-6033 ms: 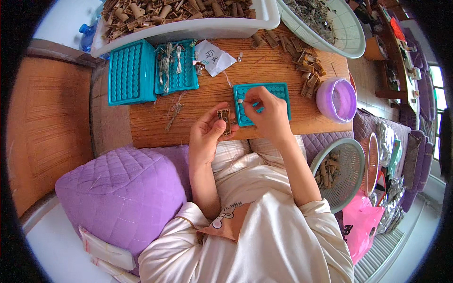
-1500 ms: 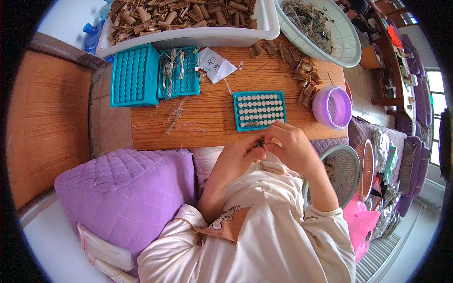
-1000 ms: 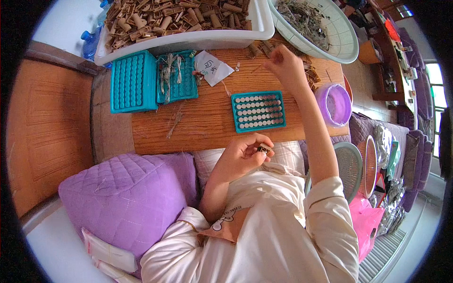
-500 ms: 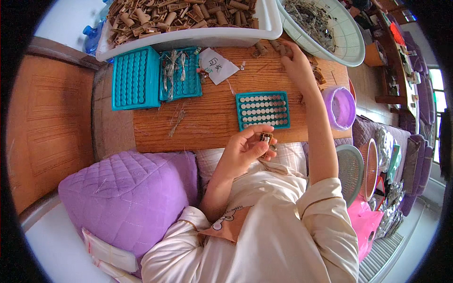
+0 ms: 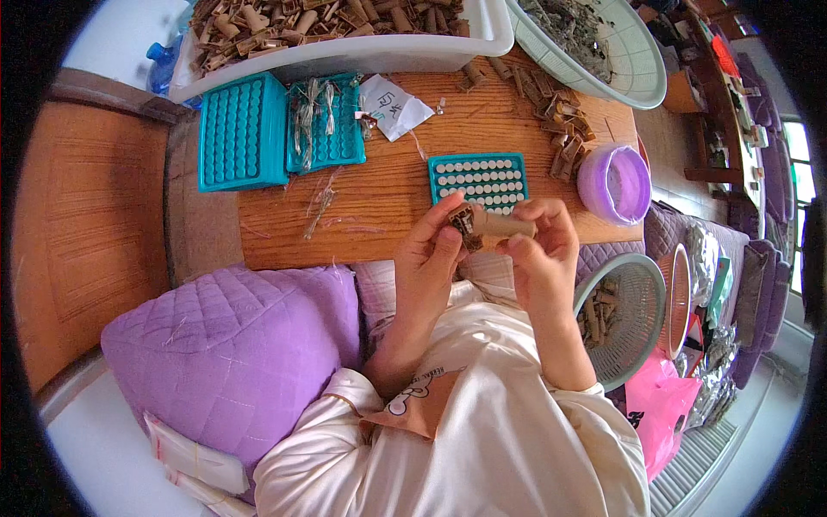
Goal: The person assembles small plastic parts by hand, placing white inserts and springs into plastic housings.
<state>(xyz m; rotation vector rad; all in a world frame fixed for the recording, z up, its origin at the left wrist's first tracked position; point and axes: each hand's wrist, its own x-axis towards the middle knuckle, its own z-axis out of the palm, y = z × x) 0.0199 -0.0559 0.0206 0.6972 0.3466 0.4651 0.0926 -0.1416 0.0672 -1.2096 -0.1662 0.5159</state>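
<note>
Both my hands meet in front of my chest at the near table edge. My left hand pinches a small dark brown casing that shows bits of metal inside. Thumb and fingers of my right hand close on a tan-brown half-tube piece, whose left end touches or overlaps the casing; I cannot tell whether the two are joined. Just beyond them sits a teal tray with rows of round white-topped pieces, its near edge partly covered by my fingers.
Loose brown pieces lie at the table's right, near a purple tub. A white bin of brown pieces and a pale green basket stand behind. Teal trays, one holding wires, are at left. A grey basket stands lower right.
My right hand has come back from the far right pile with the brown half-tube piece, bringing it against the casing in my left hand. My left hand has risen slightly.
</note>
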